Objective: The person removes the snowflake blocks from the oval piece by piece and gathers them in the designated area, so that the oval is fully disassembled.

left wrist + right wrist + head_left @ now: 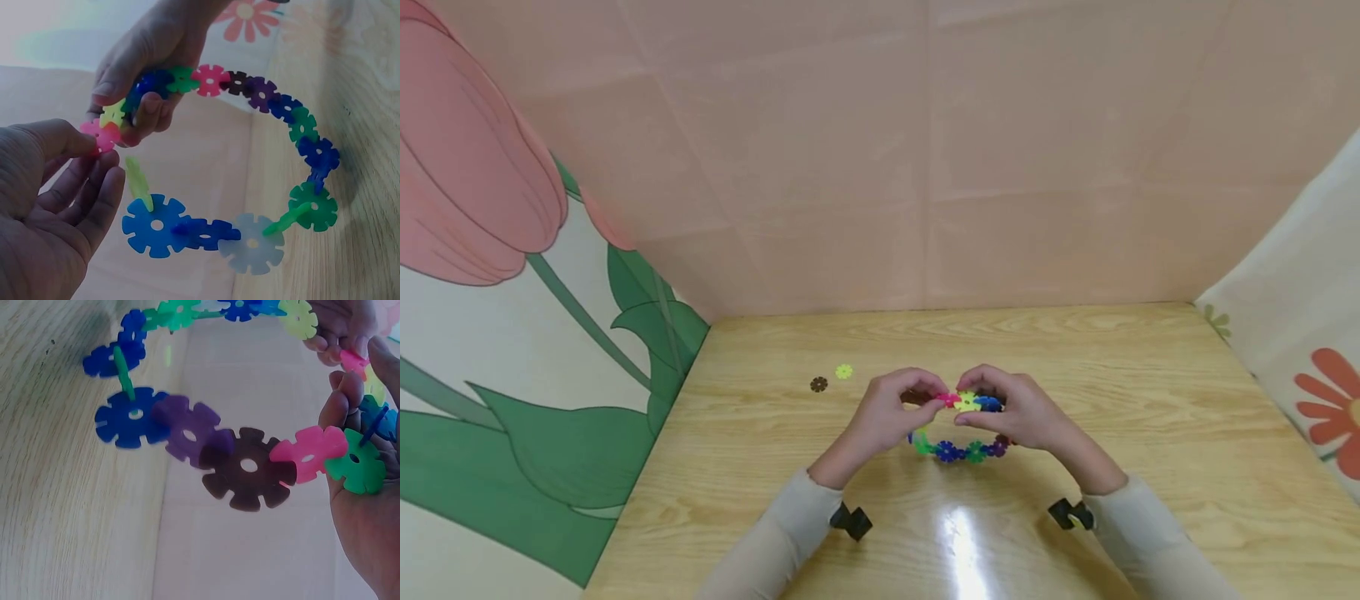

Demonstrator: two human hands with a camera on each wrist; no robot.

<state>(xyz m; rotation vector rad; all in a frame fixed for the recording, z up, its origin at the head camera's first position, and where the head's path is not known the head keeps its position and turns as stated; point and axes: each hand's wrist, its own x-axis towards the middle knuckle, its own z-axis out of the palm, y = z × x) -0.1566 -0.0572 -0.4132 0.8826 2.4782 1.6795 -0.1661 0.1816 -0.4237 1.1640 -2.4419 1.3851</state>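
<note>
A chain of interlocking plastic flower discs (303, 128) in several colours hangs in a curved loop between my hands. My left hand (891, 408) pinches the pink disc (100, 134) at one end between thumb and forefinger. My right hand (1018, 408) grips the chain beside it, with thumb and fingers round the yellow disc (968, 402) and blue discs (988, 404). The pink disc touches this yellow one; how deep their slots fit cannot be told. At the chain's other end, a yellow disc (137, 181) hangs just beyond my left fingers, apart from the pink disc.
Two loose flower discs lie on the wooden table (760, 467) left of the hands: a brown disc (818, 384) and a yellow-green disc (844, 372). A pink cloth wall (925, 167) stands behind the table, with printed flower panels (587, 333) at the sides.
</note>
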